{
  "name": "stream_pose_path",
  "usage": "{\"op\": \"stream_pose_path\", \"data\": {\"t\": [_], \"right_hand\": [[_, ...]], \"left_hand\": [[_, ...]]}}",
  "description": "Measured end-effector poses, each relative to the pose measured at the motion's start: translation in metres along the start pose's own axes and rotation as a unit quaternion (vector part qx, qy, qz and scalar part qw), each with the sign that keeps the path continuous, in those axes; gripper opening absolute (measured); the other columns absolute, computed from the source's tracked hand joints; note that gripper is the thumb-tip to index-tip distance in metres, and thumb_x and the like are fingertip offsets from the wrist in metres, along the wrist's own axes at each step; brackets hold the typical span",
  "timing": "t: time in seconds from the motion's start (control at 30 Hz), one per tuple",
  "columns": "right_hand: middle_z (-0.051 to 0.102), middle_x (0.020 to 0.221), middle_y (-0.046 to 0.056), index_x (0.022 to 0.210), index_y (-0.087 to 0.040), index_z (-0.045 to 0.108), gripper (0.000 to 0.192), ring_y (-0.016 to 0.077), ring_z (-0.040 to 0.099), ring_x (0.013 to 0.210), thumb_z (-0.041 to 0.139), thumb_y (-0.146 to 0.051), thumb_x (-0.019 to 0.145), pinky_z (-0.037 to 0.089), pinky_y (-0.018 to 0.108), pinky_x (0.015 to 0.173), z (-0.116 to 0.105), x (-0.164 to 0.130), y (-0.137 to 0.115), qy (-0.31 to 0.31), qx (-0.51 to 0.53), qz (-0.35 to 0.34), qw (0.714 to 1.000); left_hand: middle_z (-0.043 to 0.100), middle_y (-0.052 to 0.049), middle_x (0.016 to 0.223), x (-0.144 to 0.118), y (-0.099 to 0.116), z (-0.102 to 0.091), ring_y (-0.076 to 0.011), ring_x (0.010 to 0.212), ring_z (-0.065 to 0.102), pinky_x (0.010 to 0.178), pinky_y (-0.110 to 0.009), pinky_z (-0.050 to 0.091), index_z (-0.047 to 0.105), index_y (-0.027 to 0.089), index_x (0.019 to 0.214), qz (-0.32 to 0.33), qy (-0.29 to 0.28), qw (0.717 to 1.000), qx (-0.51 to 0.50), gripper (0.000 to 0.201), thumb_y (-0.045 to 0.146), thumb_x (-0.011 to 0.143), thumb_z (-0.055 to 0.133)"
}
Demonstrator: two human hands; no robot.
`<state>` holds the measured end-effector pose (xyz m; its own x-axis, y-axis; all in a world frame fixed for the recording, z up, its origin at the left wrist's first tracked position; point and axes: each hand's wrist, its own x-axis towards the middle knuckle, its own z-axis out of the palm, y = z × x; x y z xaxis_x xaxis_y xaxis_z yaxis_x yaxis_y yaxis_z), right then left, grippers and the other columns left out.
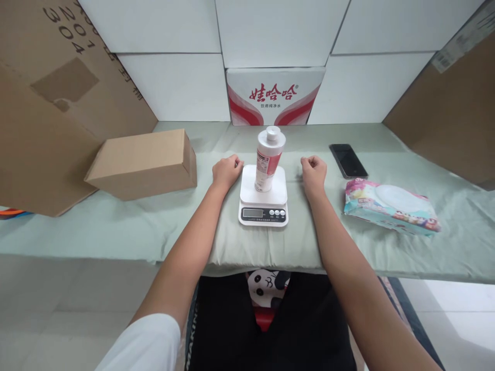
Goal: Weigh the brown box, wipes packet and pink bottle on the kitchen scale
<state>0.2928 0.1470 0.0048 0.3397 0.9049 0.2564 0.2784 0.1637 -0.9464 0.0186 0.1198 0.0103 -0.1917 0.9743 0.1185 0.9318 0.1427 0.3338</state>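
Observation:
A white digital kitchen scale sits near the front of the cloth-covered table. On its platform stands a white bottle with a pink and red label and a white cap, upright. The display looks blank. My left hand, curled into a loose fist, rests on the cloth just left of the scale's platform. To the right of the scale, a short gap away, lies my right hand, also closed in a fist. Nothing shows in either hand, and neither touches the bottle.
A closed brown cardboard box lies to the left. On the right are a black phone and a pack of wipes. A white and red carton stands at the back wall. Large cardboard panels flank both sides.

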Motion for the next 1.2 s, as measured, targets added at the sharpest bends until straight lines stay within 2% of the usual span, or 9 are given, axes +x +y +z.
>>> {"op": "stream_pose_path", "data": {"t": [0.73,0.93,1.2], "right_hand": [[0.037,0.058,-0.008,0.06,-0.021,0.041,0.036,0.01,0.033,0.059,0.063,-0.015,0.089,0.028,0.029,0.062,0.002,-0.001,-0.002,-0.005,-0.006,0.004,1.0],[0.035,0.06,-0.007,0.062,-0.022,0.037,0.037,0.0104,0.033,0.06,0.062,-0.017,0.088,0.03,0.029,0.063,0.003,0.0,0.002,-0.005,-0.018,-0.015,1.0],[0.036,0.06,-0.006,0.063,-0.022,0.039,0.035,0.0101,0.034,0.06,0.063,-0.023,0.089,0.03,0.028,0.061,0.004,0.004,0.01,-0.006,-0.04,-0.036,0.999]], "left_hand": [[0.078,-0.007,0.102,0.001,-0.001,0.002,-0.0278,0.101,0.069,0.077,-0.034,0.045,0.069,0.026,0.101,0.004,0.006,1.0,0.008,0.032,0.047,0.1,0.045],[0.078,-0.008,0.103,0.001,-0.002,0.002,-0.0291,0.101,0.069,0.077,-0.035,0.044,0.069,0.026,0.1,0.005,0.007,1.0,0.006,0.031,0.047,0.1,0.046],[0.077,-0.008,0.104,-0.001,0.0,0.001,-0.0278,0.099,0.068,0.079,-0.035,0.044,0.07,0.026,0.102,0.007,0.006,1.0,0.004,0.031,0.045,0.1,0.045]]}}
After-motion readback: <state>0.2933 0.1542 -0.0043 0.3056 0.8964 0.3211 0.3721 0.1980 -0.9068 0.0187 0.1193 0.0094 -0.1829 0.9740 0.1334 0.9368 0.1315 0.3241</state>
